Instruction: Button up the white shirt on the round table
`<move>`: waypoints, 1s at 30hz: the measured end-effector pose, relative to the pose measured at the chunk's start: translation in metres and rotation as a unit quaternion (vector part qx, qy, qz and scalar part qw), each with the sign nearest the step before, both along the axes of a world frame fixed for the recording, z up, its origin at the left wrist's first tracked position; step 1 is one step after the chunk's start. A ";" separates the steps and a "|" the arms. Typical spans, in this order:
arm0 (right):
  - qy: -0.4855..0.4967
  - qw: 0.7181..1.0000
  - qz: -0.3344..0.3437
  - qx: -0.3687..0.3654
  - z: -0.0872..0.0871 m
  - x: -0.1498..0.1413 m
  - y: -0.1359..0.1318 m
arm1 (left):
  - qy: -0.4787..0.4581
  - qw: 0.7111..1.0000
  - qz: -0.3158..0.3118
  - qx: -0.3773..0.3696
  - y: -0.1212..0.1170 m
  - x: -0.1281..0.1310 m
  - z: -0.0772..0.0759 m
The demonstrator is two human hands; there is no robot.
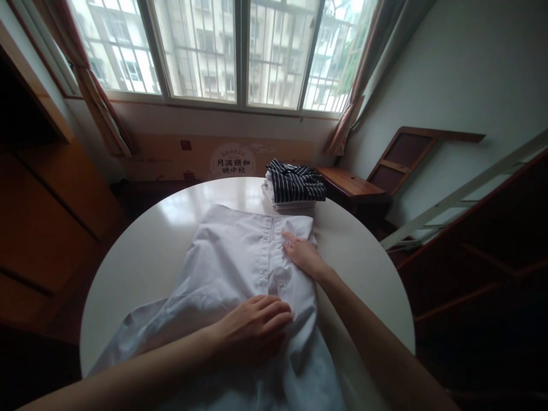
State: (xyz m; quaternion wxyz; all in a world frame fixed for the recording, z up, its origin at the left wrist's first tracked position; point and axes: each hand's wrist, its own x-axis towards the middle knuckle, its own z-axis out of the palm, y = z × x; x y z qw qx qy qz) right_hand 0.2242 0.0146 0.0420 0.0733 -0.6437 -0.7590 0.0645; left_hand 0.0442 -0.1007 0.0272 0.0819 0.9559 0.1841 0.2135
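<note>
Far left: brown cabinet [47, 222]. Round white table [124, 274] next, and spread over its middle and near side, a white shirt [229, 240], loosely creased. Left hand [268, 317] rests back-up on the shirt, fingers together and curled; cannot tell whether cloth is pinched beneath. Buttons [280, 283] run up the front. Beyond, folded clothes [295, 185] in a pile, striped piece on top. Right hand [305, 256] lies on the shirt, fingers apart. Farther right: wooden bench [353, 185].
</note>
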 end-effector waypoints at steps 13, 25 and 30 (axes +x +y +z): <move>-0.083 0.983 0.153 -0.057 0.026 -0.008 0.062 | 0.028 0.997 -0.073 0.003 -0.010 -0.003 0.008; -0.210 0.959 0.190 -0.022 0.045 -0.006 0.065 | 0.042 0.993 -0.093 -0.062 -0.012 -0.007 0.017; -0.182 0.975 0.124 0.039 0.045 -0.014 0.068 | 0.050 0.992 -0.065 -0.101 -0.006 -0.004 0.010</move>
